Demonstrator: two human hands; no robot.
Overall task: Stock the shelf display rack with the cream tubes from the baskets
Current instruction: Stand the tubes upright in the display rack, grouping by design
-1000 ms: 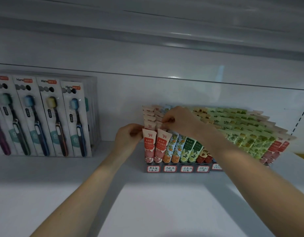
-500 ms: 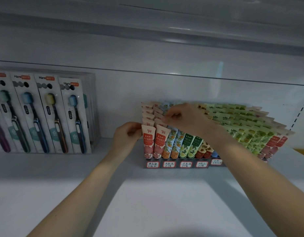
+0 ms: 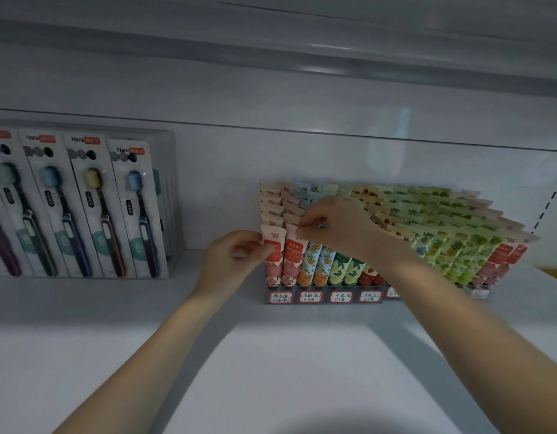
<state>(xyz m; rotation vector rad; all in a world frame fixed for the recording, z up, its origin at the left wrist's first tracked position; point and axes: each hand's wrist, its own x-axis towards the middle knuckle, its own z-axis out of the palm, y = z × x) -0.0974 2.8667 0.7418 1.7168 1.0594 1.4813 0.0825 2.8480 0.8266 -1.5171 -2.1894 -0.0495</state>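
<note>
Closest in, both forearms reach over the white shelf (image 3: 270, 371). The left hand (image 3: 236, 258) has its fingers curled and pinches the left edge of the front-left pink tube (image 3: 274, 261), and the right hand (image 3: 336, 227), curled too, nips the crimped top of the second pink tube (image 3: 293, 264). Both stand upright in the front row of the display rack (image 3: 324, 297), packed with cream tubes (image 3: 443, 239) stepping up toward the back, with toothbrush packs (image 3: 83, 208) off left.
</note>
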